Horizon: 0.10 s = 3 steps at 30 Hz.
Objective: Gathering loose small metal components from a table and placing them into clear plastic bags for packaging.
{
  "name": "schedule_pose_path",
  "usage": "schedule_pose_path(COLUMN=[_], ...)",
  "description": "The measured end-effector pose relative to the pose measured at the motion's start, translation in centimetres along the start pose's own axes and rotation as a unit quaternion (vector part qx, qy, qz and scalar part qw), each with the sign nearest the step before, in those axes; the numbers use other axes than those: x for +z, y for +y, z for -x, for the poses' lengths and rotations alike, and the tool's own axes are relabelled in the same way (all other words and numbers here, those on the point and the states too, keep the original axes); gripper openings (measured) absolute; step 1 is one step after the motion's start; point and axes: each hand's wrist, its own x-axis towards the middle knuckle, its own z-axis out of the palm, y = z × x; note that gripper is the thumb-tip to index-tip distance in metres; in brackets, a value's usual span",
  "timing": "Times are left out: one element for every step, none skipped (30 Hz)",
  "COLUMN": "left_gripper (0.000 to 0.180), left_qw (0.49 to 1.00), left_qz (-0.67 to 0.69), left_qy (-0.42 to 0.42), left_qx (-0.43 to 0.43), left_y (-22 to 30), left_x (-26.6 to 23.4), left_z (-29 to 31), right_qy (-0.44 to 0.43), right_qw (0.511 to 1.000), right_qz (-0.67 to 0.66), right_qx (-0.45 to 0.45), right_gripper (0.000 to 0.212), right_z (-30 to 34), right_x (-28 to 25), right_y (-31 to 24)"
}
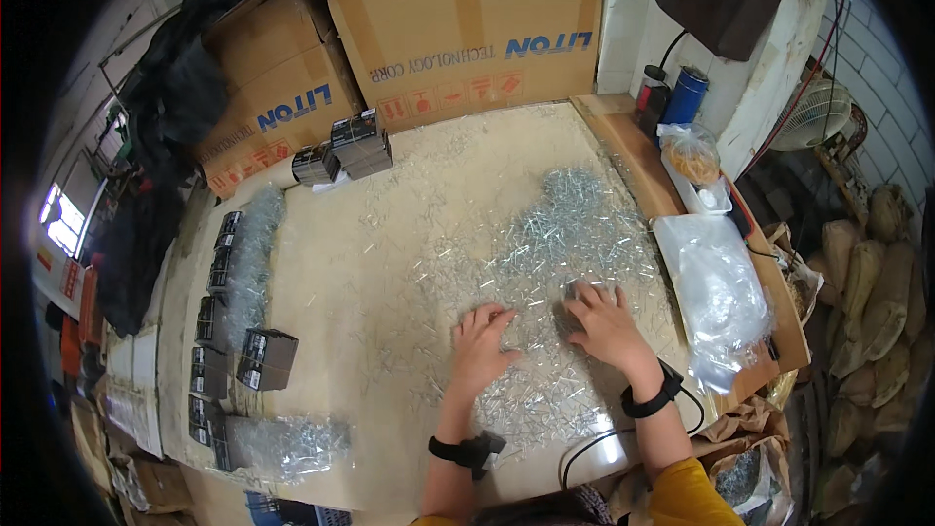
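Loose thin silver metal pins, like small nails [536,399], lie scattered over the pale tabletop, with a denser heap [570,200] toward the far right. My left hand [479,346] rests among them near the table's front, palm down, thumb apart from curved fingers. To its right, my right hand [606,326] touches the pins just below the heap, its fingers spread. Nothing shows in either grip, though the palms are hidden. A patch of pins lies between the two hands. Black bands with small devices circle both wrists.
Small black boxes [266,358] line the left edge beside clear plastic packs [255,263]. More bundled boxes [362,146] stand before large cardboard cartons [467,29]. Clear plastic bags [716,282] lie on the right ledge, near a blue can [687,95]. A cable runs from my right wrist.
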Motion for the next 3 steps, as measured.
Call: schedule_pose_path(left_gripper=[0.065,0.071,0.077], left_qw=[0.999,0.998,0.995], left_qz=[-0.023,-0.024,-0.026], left_qy=[-0.028,-0.065,-0.101], left_qx=[0.005,0.000,-0.006], left_y=[-0.1,-0.1,-0.3], left_x=[-0.2,-0.2,0.0], left_z=[0.3,0.6,0.9], right_qy=[-0.089,-0.176,-0.243], right_qw=[0.996,0.983,0.969], right_qz=[0.023,0.045,0.031], right_qx=[-0.002,-0.003,-0.015], right_gripper=[0.068,0.064,0.065], right_z=[0.7,1.4,1.9], right_x=[-0.9,-1.7,-2.3], right_y=[0.0,-0.1,-0.6])
